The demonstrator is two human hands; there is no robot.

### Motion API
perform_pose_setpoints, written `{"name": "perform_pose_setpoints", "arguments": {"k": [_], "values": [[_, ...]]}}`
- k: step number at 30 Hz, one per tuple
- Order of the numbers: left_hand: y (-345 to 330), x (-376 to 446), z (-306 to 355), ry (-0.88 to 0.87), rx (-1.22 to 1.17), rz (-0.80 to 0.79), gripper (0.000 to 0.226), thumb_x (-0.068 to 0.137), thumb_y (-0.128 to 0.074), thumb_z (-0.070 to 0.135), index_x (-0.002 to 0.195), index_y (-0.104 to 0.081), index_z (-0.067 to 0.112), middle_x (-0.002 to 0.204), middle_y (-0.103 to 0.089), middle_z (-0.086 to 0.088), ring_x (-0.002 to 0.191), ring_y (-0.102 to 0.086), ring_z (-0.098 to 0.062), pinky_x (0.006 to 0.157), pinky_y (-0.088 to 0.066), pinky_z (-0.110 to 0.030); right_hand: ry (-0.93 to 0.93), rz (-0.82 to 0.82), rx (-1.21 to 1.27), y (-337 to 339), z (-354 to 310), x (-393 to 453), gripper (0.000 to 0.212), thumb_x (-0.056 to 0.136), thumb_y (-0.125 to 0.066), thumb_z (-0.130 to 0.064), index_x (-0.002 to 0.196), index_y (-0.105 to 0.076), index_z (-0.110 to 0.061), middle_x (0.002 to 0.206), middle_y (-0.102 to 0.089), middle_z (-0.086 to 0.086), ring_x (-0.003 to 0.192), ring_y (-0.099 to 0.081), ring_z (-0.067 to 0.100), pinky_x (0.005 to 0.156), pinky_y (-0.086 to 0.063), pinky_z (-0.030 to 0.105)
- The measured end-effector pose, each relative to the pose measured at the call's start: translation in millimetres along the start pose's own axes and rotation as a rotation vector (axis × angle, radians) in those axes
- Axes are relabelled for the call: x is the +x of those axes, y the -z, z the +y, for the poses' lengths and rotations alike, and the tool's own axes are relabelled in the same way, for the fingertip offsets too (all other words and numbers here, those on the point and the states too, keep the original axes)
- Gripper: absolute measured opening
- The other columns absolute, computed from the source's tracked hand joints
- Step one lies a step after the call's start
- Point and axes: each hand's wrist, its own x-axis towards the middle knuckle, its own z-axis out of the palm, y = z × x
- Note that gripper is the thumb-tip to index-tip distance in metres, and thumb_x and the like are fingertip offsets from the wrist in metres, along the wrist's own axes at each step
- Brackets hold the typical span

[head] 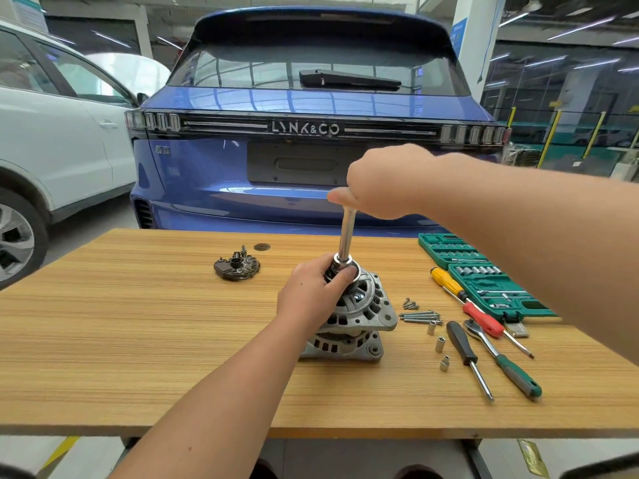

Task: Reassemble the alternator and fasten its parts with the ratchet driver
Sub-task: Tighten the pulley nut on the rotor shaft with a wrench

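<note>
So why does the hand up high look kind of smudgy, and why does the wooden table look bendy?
In the head view, the right hand gripping the shiny steel driver shaft is smeared by motion blur; the wide-angle lens bows the light wooden table at its edges; ceiling lights leave streaky reflections on the blue car's rear window; the grey metal alternator looks sharp.

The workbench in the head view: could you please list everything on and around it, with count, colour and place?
alternator: one, silver, table centre
driver shaft: one, chrome, upright on the alternator's pulley
rectifier plate: one, black, far left of alternator
long bolts: several, silver, right of alternator
sockets: three, silver, near the bolts
screwdrivers: three; black, yellow, red handles; right side
ratchet: one, green grip, right
socket case: one, green, open, far right
table: one, wood
cars: blue and white, behind
left hand: grips pulley
right hand: grips shaft top
</note>
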Motion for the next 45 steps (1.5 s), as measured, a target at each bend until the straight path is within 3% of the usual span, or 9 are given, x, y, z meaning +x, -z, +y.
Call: {"name": "perform_pose_setpoints", "arguments": {"k": [3, 6, 8, 14, 20, 26, 32, 39, 45], "values": [[0, -1, 0, -0.011, -0.013, 0.002, 0.018, 0.097, -0.052, 0.060, 0.094, -0.063, 0.046, 0.092, -0.064, 0.017, 0.096, -0.057, -0.009, 0.075, -0.051, -0.039, 0.006, -0.036, 0.139, 2, 6, -3, 0.063, 0.095, -0.036, -0.073, 0.085, -0.064, -0.017, 0.063, -0.068, -0.001, 0.058, -0.066, 0.020, 0.053, -0.038, 0.030], [1, -1, 1, -0.008, -0.023, -0.005, 0.018, 0.097, -0.052, 0.060, 0.093, -0.063, 0.046, 0.093, -0.066, 0.017, 0.096, -0.058, -0.010, 0.074, -0.051, -0.040, 0.178, -0.100, 0.265, 10, 11, -6, 0.025, 0.096, -0.057, -0.050, 0.110, -0.062, -0.029, 0.069, -0.068, -0.009, 0.054, -0.066, 0.004, 0.056, -0.039, 0.028], [1, -1, 1, -0.010, -0.024, -0.008, 0.017, 0.097, -0.052, 0.060, 0.094, -0.063, 0.047, 0.093, -0.066, 0.017, 0.097, -0.058, -0.012, 0.073, -0.050, -0.039, 0.216, -0.085, 0.241, 11, 12, -5, 0.016, 0.097, -0.056, -0.038, 0.102, -0.066, -0.026, 0.063, -0.069, -0.012, 0.052, -0.065, 0.000, 0.056, -0.040, 0.027], [2, -1, 1, -0.017, -0.018, -0.010, 0.016, 0.098, -0.052, 0.058, 0.095, -0.062, 0.047, 0.091, -0.066, 0.017, 0.099, -0.057, -0.016, 0.071, -0.046, -0.038, 0.017, 0.015, 0.016, 2, 4, -3, 0.066, 0.099, -0.030, -0.069, 0.072, -0.060, -0.017, 0.068, -0.064, 0.003, 0.064, -0.061, 0.023, 0.053, -0.038, 0.031], [2, -1, 3, -0.019, -0.027, -0.001, 0.018, 0.098, -0.053, 0.057, 0.091, -0.063, 0.045, 0.087, -0.066, 0.017, 0.092, -0.058, -0.012, 0.067, -0.044, -0.035, 0.221, -0.098, 0.248, 12, 10, -13, 0.014, 0.096, -0.059, -0.039, 0.102, -0.064, -0.028, 0.071, -0.068, -0.010, 0.065, -0.068, 0.008, 0.057, -0.040, 0.028], [2, -2, 3, -0.021, -0.036, -0.005, 0.018, 0.098, -0.053, 0.057, 0.091, -0.063, 0.044, 0.087, -0.066, 0.016, 0.093, -0.058, -0.013, 0.066, -0.042, -0.035, -0.014, 0.000, 0.019, -2, 0, -4, 0.064, 0.099, -0.034, -0.068, 0.074, -0.060, -0.016, 0.066, -0.066, 0.003, 0.061, -0.065, 0.024, 0.052, -0.037, 0.030], [1, -2, 3, -0.017, -0.038, -0.004, 0.019, 0.097, -0.052, 0.059, 0.092, -0.064, 0.045, 0.091, -0.067, 0.017, 0.097, -0.058, -0.013, 0.072, -0.049, -0.039, 0.217, -0.094, 0.327, 6, 14, -10, 0.013, 0.098, -0.057, -0.037, 0.100, -0.064, -0.026, 0.072, -0.070, -0.010, 0.054, -0.067, 0.002, 0.057, -0.044, 0.027], [2, -2, 3, -0.027, -0.031, 0.004, 0.019, 0.097, -0.052, 0.058, 0.091, -0.064, 0.043, 0.088, -0.066, 0.017, 0.094, -0.058, -0.013, 0.067, -0.045, -0.036, -0.017, 0.047, 0.021, -6, 6, -3, 0.069, 0.093, -0.027, -0.078, 0.074, -0.061, -0.020, 0.070, -0.066, 0.002, 0.065, -0.061, 0.022, 0.053, -0.035, 0.030], [1, -3, 3, -0.029, -0.022, 0.018, 0.019, 0.097, -0.051, 0.060, 0.086, -0.061, 0.047, 0.086, -0.064, 0.018, 0.094, -0.055, -0.012, 0.064, -0.037, -0.033, 0.217, -0.071, 0.360, 1, 14, -13, 0.013, 0.099, -0.054, -0.039, 0.107, -0.060, -0.031, 0.066, -0.068, -0.017, 0.056, -0.067, 0.002, 0.056, -0.042, 0.028]]}}
